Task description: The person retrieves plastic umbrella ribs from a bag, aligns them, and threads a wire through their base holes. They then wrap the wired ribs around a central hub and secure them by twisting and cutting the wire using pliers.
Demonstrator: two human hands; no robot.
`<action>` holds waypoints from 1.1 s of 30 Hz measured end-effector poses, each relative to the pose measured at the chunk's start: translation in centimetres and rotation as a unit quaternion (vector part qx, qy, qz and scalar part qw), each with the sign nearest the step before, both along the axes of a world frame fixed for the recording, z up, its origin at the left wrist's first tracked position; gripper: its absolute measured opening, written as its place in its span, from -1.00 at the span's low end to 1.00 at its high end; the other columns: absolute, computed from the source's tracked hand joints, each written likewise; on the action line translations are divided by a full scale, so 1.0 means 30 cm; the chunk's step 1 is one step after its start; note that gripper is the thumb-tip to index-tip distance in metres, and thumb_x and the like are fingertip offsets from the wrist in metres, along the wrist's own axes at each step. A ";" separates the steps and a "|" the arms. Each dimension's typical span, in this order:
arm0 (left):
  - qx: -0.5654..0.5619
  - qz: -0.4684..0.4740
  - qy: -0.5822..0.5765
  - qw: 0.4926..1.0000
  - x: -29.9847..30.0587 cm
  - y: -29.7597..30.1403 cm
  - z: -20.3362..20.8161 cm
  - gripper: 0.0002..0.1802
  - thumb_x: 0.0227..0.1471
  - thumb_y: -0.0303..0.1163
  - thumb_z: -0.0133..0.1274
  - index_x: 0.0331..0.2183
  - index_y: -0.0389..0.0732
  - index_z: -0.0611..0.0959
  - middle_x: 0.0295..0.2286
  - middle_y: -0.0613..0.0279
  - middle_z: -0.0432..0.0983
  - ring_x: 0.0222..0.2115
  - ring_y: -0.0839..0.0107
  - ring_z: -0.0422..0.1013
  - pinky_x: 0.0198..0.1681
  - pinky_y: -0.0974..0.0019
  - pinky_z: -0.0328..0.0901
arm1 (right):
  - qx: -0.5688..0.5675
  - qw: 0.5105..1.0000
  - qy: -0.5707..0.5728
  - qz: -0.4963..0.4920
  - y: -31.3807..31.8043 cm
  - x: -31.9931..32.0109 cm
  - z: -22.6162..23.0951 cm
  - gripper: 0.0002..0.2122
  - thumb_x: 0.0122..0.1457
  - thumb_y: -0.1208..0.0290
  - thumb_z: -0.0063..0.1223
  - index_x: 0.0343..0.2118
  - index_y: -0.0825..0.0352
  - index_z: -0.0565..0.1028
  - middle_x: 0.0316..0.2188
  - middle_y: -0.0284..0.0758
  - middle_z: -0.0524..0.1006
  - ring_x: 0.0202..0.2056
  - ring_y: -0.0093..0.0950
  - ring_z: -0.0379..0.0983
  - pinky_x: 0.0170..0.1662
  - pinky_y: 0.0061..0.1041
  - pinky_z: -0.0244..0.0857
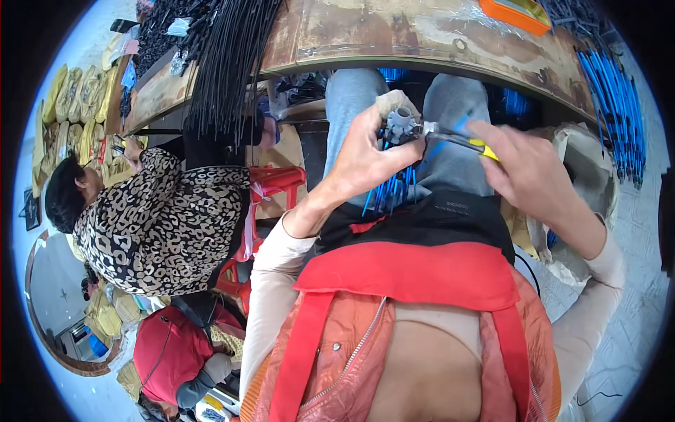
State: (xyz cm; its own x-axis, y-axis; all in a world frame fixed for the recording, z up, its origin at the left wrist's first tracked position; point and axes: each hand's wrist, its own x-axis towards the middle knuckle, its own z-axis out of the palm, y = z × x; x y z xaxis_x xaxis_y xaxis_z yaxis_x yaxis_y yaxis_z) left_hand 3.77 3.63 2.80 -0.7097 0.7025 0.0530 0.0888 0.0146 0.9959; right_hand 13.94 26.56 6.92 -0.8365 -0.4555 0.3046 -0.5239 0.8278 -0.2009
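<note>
My left hand [362, 155] is wrapped round a grey notched hub [401, 124], round and hollow at the top, which looks like part of an umbrella frame. Thin blue ribs [389, 191] hang from it below my fingers, over my lap. A beige wrap [396, 103] covers a fingertip beside the hub. My right hand [531, 172], smeared by motion, is closed on the handles of pliers [455, 138] with black and yellow grips. Their metal jaws meet the hub's right side; what exactly they grip is too small to tell.
A worn wooden table [394, 35] runs ahead of my knees, with an orange tray [517, 15] on it. Black rods [232, 70] overhang its left edge; blue ribs [619, 112] hang at right. A pale sack [587, 176] stands right. A co-worker [169, 218] sits left near a red stool [278, 184].
</note>
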 end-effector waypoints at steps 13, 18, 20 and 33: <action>0.039 0.045 -0.052 0.997 -0.071 0.022 -0.039 -0.68 -0.10 -0.60 0.10 -0.22 -0.25 0.46 -0.47 0.26 0.51 -0.43 0.57 0.47 -0.33 0.49 0.35 | -0.126 0.985 -0.102 -0.054 0.005 -0.068 -0.042 -0.68 0.14 0.39 0.05 -0.08 0.41 0.34 -0.61 -0.20 0.42 -0.62 -0.19 0.41 -0.47 -0.38 0.35; 0.080 -0.079 -0.103 0.988 -0.088 -0.002 -0.062 -0.72 -0.08 -0.60 0.06 -0.22 -0.27 0.50 -0.47 0.29 0.50 -0.45 0.58 0.46 -0.36 0.47 0.34 | -0.442 0.681 -0.584 -0.007 -0.012 -0.065 -0.076 -0.68 0.08 0.34 0.14 -0.21 0.42 0.34 -0.69 -0.31 0.41 -0.62 -0.45 0.45 -0.57 -0.53 0.23; 0.076 -0.031 -0.097 0.992 -0.091 0.010 -0.052 -0.73 -0.08 -0.59 0.06 -0.23 -0.26 0.51 -0.47 0.32 0.48 -0.46 0.60 0.43 -0.36 0.47 0.33 | -0.314 0.864 -0.384 -0.085 -0.047 -0.065 -0.038 -0.68 0.06 0.32 0.16 -0.24 0.39 0.33 -0.56 -0.23 0.45 -0.44 -0.37 0.49 -0.44 -0.39 0.28; 0.032 -0.003 -0.044 0.999 -0.166 -0.027 -0.011 -0.76 -0.10 -0.58 0.13 -0.30 -0.24 0.49 -0.51 0.37 0.45 -0.47 0.63 0.40 -0.40 0.50 0.28 | -0.533 0.684 -0.497 -0.018 -0.098 -0.133 -0.098 -0.50 0.34 -0.05 -0.37 -0.37 0.37 0.42 -0.68 -0.40 0.37 -0.71 -0.65 0.25 -0.63 -0.65 0.10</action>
State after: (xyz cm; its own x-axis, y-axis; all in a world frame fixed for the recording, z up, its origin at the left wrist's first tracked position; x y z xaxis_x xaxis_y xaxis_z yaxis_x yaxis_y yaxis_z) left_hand -1.20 2.81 2.47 -0.7090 0.7042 0.0366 0.0015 -0.0503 0.9987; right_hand 9.96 23.61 4.00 -0.8764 -0.3910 -0.2812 0.3286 -0.0587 -0.9426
